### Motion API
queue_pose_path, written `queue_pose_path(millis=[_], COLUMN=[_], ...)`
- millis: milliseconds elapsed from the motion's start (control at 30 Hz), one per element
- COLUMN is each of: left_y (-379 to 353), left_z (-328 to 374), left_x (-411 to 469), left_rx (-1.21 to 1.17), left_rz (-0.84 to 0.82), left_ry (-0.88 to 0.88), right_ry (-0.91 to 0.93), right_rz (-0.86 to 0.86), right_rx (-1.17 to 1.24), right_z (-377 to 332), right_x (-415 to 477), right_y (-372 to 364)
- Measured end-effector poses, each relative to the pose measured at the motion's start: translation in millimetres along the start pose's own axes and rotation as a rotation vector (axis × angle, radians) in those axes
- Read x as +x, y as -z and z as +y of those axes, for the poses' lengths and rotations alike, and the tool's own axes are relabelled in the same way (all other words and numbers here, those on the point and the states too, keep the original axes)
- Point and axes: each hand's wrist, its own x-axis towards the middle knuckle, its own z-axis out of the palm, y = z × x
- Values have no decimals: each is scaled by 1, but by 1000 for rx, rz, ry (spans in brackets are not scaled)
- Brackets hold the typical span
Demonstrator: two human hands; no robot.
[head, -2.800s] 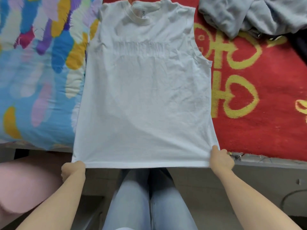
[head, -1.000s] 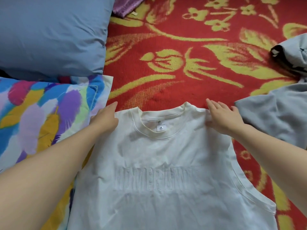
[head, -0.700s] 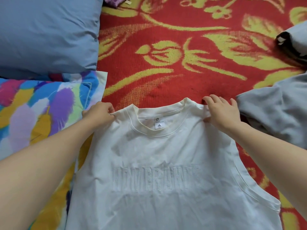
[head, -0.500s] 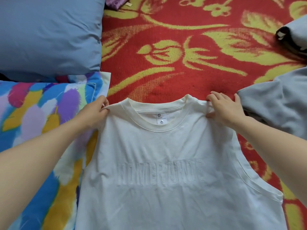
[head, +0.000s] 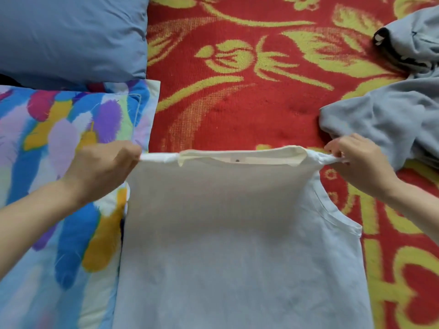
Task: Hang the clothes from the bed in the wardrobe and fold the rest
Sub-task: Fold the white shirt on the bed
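Note:
A white sleeveless shirt (head: 237,245) lies on the red and yellow bed cover (head: 237,98), with its lower part running out of the bottom of the view. Its shoulder end is lifted off the cover and stretched tight, so the collar shows edge-on. My left hand (head: 104,167) pinches the left shoulder seam. My right hand (head: 358,162) pinches the right shoulder seam. The shirt's printed front is turned away from view.
A multicoloured feather-print pillow (head: 59,186) lies under the shirt's left edge. A plain blue pillow (head: 71,36) sits behind it. A crumpled grey garment (head: 384,124) lies right of my right hand, with a dark piece (head: 384,41) near the far right corner.
Both hands went from the shirt's hem to its shoulders, gripped them, and have now raised the shoulder end off the bed, pulling it taut and toward me.

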Motion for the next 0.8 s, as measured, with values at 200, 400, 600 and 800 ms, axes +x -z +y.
queue_pose_path(millis=[200, 400, 600, 800], left_y=[-7, -48, -41, -58], left_z=[84, 133, 129, 93], left_x=[-107, -151, -107, -63], left_rx=[-136, -74, -29, -344], left_rz=[-185, -548, -528, -462], left_ry=[-162, 118, 332, 1394], right_ry=[330, 103, -87, -613], right_rz=[-192, -723, -909, -353], right_rx=[-195, -335, -399, -195], right_z=[-13, -31, -52, -40], right_x=[-102, -144, -96, -59], right_y=[-13, -57, -51, -50])
